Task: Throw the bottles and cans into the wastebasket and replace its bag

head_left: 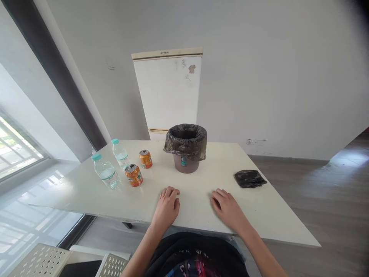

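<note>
Left hand (pixel 167 204) rests on the table (pixel 276 219), fingers loosely curled, nothing held. Right hand (pixel 227 207) likewise, well apart from it. Front orange can (pixel 134 177): upright, long axis vertical, ahead and left of the left hand, which is nearer; not touching. Folded black bag (pixel 249 179): flat, longer side running roughly left to right, ahead and right of the right hand, its nearer hand; also untouched. Bin with black liner (pixel 186 164) stands upright farther out, ahead of the gap between both hands, slightly toward the left one.
</note>
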`<state>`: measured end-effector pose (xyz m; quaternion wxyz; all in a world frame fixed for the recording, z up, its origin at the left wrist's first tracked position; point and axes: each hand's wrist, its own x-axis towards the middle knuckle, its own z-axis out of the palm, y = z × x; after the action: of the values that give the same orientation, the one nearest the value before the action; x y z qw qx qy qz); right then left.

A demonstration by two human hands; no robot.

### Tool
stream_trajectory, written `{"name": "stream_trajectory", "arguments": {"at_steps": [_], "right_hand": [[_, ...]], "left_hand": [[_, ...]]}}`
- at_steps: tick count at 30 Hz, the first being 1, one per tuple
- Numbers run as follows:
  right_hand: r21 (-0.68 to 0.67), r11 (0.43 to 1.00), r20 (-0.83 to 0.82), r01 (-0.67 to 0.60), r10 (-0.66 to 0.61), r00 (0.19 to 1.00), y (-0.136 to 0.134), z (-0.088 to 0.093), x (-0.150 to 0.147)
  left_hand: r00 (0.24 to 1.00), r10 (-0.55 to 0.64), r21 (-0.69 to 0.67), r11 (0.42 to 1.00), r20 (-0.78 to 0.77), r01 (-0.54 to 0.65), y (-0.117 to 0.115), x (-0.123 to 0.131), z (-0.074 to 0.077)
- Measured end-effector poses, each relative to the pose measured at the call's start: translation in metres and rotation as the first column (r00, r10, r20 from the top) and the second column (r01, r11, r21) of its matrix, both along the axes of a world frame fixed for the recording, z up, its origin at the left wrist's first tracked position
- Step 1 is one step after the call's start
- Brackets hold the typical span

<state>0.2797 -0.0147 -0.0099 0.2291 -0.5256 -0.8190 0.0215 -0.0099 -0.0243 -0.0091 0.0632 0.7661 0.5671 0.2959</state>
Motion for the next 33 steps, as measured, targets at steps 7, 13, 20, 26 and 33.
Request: {"name": "stream_trajectory", "arguments": {"at_steps": [7, 13, 20, 26, 33], "right_hand": [[0.008, 1.000, 0.011, 0.002, -0.002, 1.000, -0.001, 0.002, 0.001], [0.008, 1.000, 0.027, 0.016, -0.016, 0.999, -0.001, 0.000, 0.001], [-0.001, 1.000, 0.007, 0.012, -0.012, 1.000, -0.001, -0.002, 0.002], [0.011, 1.000, -0.003, -0.004, 0.004, 1.000, 0.000, -0.003, 0.002], [-0.005, 1.000, 0.002, 0.011, -0.011, 1.000, 0.000, 0.001, -0.002]], "left_hand": [[1.000, -0.028, 0.229, 0.973, 0.004, 0.026, 0.016, -0.002, 0.039], [0.990, -0.096, 0.338, 0.933, -0.102, 0.125, 0.059, 0.000, 0.093], [0.980, -0.102, 0.166, 0.977, -0.171, 0.131, 0.078, 0.010, 0.062], [0.961, -0.168, 0.020, 0.984, -0.220, 0.176, 0.048, -0.004, 0.037], [0.973, -0.079, -0.053, 0.996, -0.219, 0.069, 0.037, -0.048, 0.011]]}}
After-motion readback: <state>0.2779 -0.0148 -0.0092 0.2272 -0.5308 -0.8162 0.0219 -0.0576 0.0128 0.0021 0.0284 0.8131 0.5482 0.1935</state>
